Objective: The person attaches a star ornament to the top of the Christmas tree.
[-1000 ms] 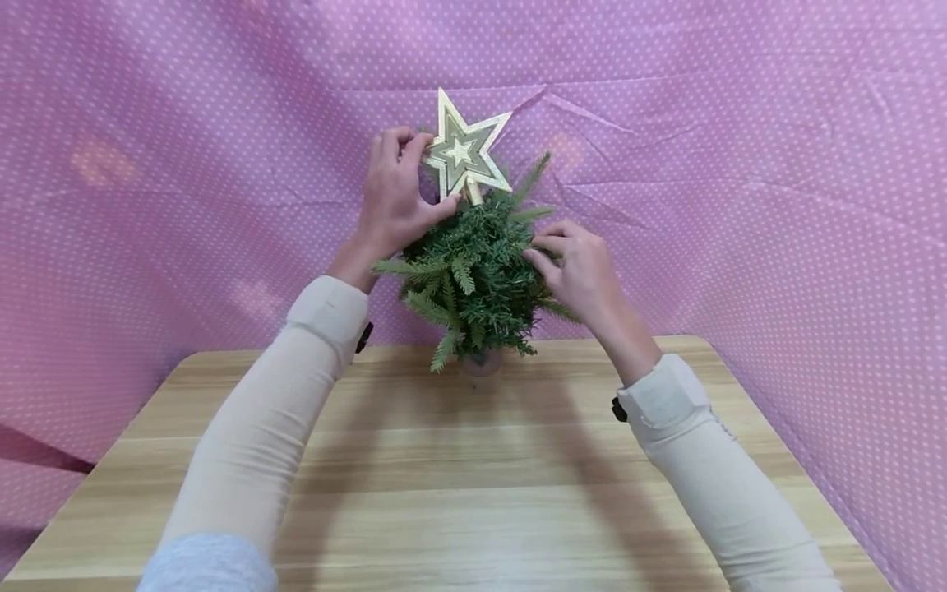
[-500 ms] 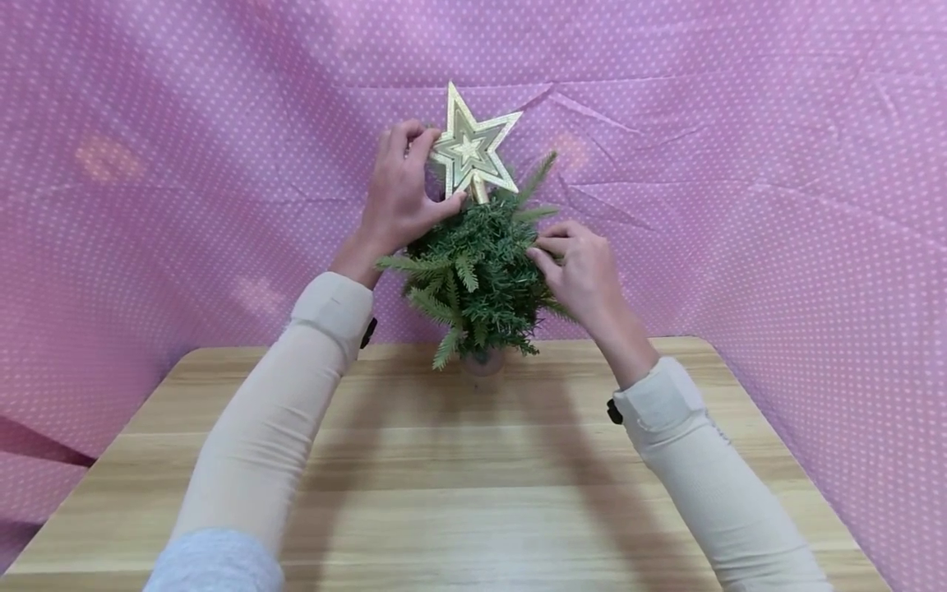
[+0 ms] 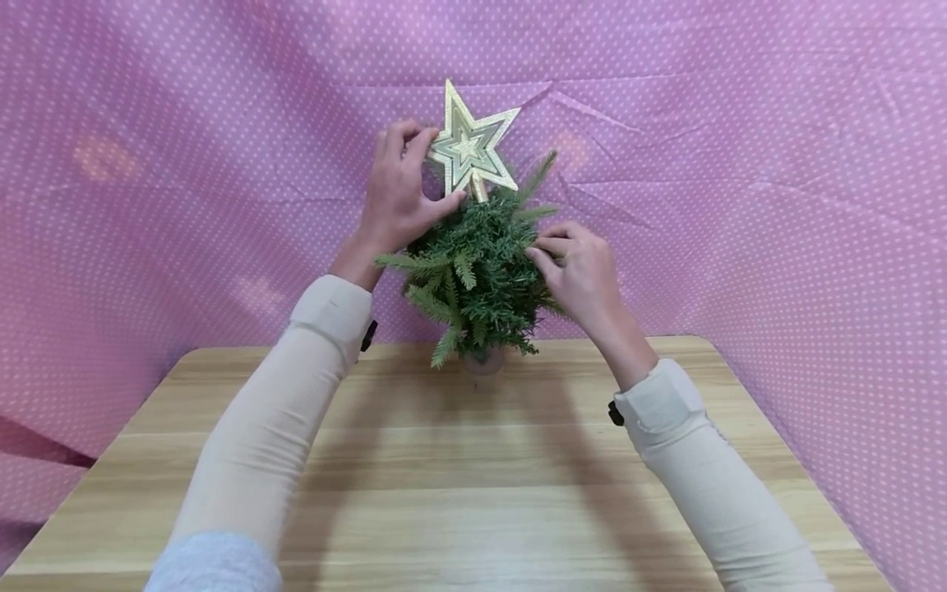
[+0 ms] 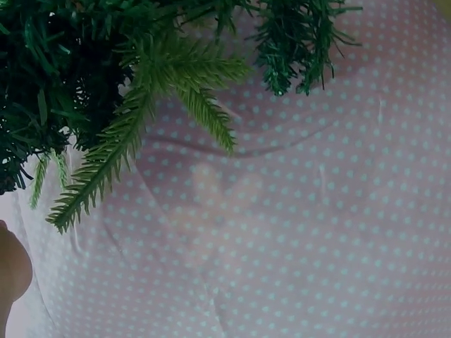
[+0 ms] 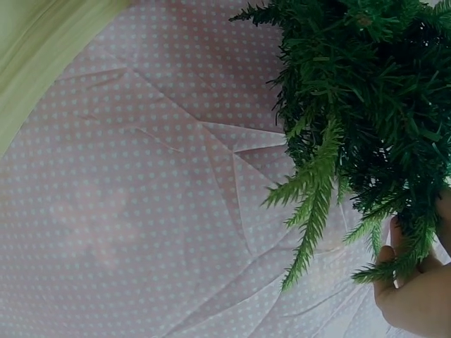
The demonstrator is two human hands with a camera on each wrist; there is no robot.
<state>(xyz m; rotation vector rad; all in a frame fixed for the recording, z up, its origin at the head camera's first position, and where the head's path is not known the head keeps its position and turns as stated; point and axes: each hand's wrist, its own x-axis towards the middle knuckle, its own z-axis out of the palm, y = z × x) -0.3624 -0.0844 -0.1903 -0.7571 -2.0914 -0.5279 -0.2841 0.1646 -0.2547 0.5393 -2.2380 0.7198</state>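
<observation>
A small artificial Christmas tree (image 3: 488,263) with dark and light green sprigs stands near the table's back edge, on a pale base (image 3: 483,362). On its top sits a gold star topper (image 3: 464,148), leaning slightly left. My left hand (image 3: 395,189) holds the star's left side, fingertips at one point and thumb by its lower tip. At the tree's right, my right hand (image 3: 584,271) pinches a branch; the right wrist view shows fingers around a light green sprig (image 5: 398,267). Only a sliver of the left hand (image 4: 14,267) shows in the left wrist view.
The wooden table (image 3: 473,485) stretches in front of the tree. A pink polka-dot cloth (image 3: 740,181) hangs close behind it and at both sides, with creases at the back.
The star's top has shifted slightly right and stands a little more upright, the left hand moving along with it. The right hand has stayed nearly still at the branch.
</observation>
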